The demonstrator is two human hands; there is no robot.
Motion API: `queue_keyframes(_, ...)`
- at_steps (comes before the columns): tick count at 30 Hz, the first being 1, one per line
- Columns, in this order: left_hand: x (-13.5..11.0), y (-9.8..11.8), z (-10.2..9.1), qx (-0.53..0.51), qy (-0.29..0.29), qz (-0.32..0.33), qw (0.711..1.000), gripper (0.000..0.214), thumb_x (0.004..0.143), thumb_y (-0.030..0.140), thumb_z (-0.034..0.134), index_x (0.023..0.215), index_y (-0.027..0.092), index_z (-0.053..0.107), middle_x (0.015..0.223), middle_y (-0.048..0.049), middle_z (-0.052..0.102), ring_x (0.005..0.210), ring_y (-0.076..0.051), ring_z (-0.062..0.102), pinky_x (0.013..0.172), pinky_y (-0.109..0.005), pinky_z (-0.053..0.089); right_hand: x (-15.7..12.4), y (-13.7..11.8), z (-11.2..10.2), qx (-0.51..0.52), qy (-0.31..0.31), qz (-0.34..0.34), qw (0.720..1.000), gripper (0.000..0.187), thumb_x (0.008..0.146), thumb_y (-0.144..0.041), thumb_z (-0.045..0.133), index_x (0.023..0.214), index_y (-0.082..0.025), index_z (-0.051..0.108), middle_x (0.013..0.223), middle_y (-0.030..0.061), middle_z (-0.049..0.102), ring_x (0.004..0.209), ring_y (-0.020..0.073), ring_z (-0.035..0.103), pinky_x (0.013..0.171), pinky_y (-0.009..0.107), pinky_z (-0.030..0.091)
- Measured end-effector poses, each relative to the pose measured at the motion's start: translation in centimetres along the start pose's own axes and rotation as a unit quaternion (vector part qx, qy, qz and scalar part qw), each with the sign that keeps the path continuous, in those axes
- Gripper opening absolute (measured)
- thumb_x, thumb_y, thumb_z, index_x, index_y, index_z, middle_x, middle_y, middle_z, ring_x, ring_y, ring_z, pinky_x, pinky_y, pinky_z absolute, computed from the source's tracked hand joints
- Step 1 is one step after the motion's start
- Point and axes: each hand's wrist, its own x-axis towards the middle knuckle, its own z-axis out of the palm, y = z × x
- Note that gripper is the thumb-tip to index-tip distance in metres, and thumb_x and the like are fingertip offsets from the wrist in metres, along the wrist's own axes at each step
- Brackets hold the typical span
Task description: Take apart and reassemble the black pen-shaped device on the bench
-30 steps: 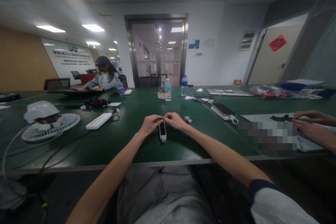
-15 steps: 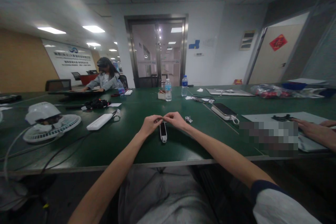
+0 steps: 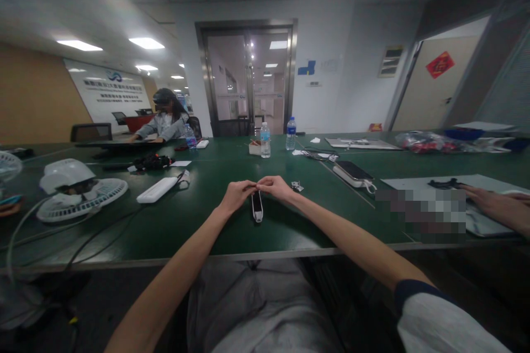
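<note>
My left hand and my right hand meet above the green table, their fingertips pinched together. Between the fingertips sits a tiny thin piece, too small to name. Just below the hands, a slim black-and-white device lies lengthwise on the tabletop, apparently untouched. A small metal part rests a little beyond my right hand.
A white fan and a white bar-shaped device with cables lie to the left. A water bottle stands ahead. A phone lies right. Another person's hand rests far right; a seated person works far left.
My hands stay pinched together in nearly the same place. The view has shifted slightly, and the other person's hands at the right have moved a little.
</note>
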Motion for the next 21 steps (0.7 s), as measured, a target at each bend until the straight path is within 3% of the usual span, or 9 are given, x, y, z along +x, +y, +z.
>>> queue_keyframes(8, 0.1, -0.2, 0.0, -0.012, 0.014, 0.008, 1.0, 0.016, 0.081, 0.032, 0.061, 0.088, 0.02, 0.069, 0.084, -0.0019, 0.071, 0.074, -0.014, 0.065, 0.069, -0.024, 0.049, -0.2, -0.4, 0.1, 0.079, 0.01, 0.032, 0.996, 0.03, 0.059, -0.033, 0.076, 0.076, -0.01, 0.067, 0.069, 0.0027, 0.064, 0.062, 0.0087, 0.053, 0.059, 0.022, 0.04)
queue_keyframes(21, 0.2, 0.4, -0.2, 0.002, 0.012, 0.016, 1.0, 0.019, 0.083, 0.027, 0.057, 0.096, 0.019, 0.068, 0.09, -0.0043, 0.07, 0.078, -0.016, 0.064, 0.071, -0.027, 0.05, -0.9, -1.6, -0.2, 0.061, -0.024, 0.056, 0.996, 0.027, 0.069, -0.032, 0.07, 0.088, -0.012, 0.069, 0.087, 0.0064, 0.067, 0.07, 0.0103, 0.056, 0.058, 0.02, 0.041)
